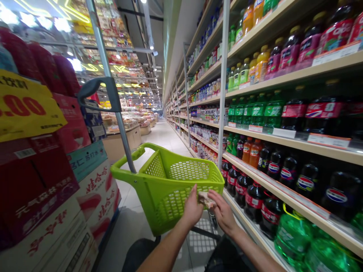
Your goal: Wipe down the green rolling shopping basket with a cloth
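Observation:
Between my two hands is a small whitish-and-brown packet (pixel 206 200), too blurred to name more exactly. My left hand (pixel 194 208) closes on its left side, thumb and fingers pressed together. On the right side, the fingers of my right hand (pixel 222 212) rest against it and curve round its edge. Just beyond my hands stands a lime-green shopping basket cart (pixel 167 206) with perforated walls. Its metal pole rises at the left to a dark grey handle (pixel 115 94), which neither hand touches. What I can see of the basket's inside shows no goods.
Drink shelves (pixel 283 141) run along the right, with large green bottles (pixel 295 230) at floor level. Stacked drink cartons (pixel 96 196) stand close on the left below a yellow price sign (pixel 25 105). A tiled aisle (pixel 161 132) stretches ahead past display counters (pixel 124 139).

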The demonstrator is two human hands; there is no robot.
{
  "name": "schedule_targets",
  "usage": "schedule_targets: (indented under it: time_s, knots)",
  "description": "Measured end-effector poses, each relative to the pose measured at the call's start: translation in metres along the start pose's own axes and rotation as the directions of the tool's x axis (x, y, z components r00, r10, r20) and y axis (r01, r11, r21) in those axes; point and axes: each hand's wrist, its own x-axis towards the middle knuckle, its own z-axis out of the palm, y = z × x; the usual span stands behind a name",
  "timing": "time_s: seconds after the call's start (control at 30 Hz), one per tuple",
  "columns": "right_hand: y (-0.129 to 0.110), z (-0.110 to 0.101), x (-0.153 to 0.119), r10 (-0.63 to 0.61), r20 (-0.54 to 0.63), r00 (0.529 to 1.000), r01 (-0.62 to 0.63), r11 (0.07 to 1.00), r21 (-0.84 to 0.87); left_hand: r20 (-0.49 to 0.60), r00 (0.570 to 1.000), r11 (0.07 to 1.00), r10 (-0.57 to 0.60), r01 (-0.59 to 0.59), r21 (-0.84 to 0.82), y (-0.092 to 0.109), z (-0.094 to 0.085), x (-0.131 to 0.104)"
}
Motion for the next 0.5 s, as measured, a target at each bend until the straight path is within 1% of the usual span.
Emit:
schedule_targets:
  time_s: [0.03, 0.07, 0.1, 0.13, 0.2, 0.23, 0.27, 0.33, 0.4, 0.5]
  knots:
    - [-0.007, 0.002, 0.002, -0.001, -0.008, 1.0, 0.001, 0.999, 0.032, 0.029, 0.998, 0.981, -0.062, 0.066, -0.181, -0.001, 0.003, 0.002]
    - [-0.011, 0.004, 0.003, -0.002, -0.024, 1.0, 0.004, 0.999, 0.053, 0.069, 0.992, 0.942, -0.109, 0.126, -0.311, -0.003, 0.005, 0.002]
    - [-0.014, 0.007, 0.004, 0.0, -0.047, 0.999, 0.003, 0.998, 0.063, 0.103, 0.984, 0.906, -0.144, 0.173, -0.385, -0.006, 0.007, 0.003]
    - [-0.015, 0.011, 0.004, 0.008, -0.075, 0.997, -0.003, 0.998, 0.062, 0.121, 0.978, 0.885, -0.17, 0.206, -0.418, -0.008, 0.009, 0.002]
    - [-0.016, 0.018, 0.003, 0.021, -0.133, 0.991, -0.017, 0.999, 0.029, 0.124, 0.969, 0.853, -0.214, 0.247, -0.459, -0.013, 0.011, -0.001]
    - [-0.016, 0.022, 0.001, 0.004, -0.143, 0.99, -0.004, 1.0, -0.003, 0.12, 0.964, 0.833, -0.235, 0.264, -0.486, -0.015, 0.011, -0.002]
    - [-0.016, 0.025, -0.002, -0.033, -0.128, 0.991, 0.028, 0.999, -0.043, 0.117, 0.96, 0.815, -0.253, 0.277, -0.508, -0.015, 0.011, -0.003]
    - [-0.014, 0.03, -0.011, -0.134, -0.036, 0.99, 0.128, 0.984, -0.126, 0.119, 0.952, 0.792, -0.282, 0.301, -0.531, -0.015, 0.009, -0.006]
    - [-0.009, 0.032, -0.021, -0.207, 0.045, 0.977, 0.212, 0.958, -0.191, 0.134, 0.941, 0.789, -0.31, 0.333, -0.516, -0.013, 0.005, -0.007]
    - [0.011, 0.027, -0.021, -0.275, 0.068, 0.959, 0.284, 0.926, -0.25, 0.158, 0.924, 0.813, -0.347, 0.381, -0.441, -0.012, 0.001, -0.006]
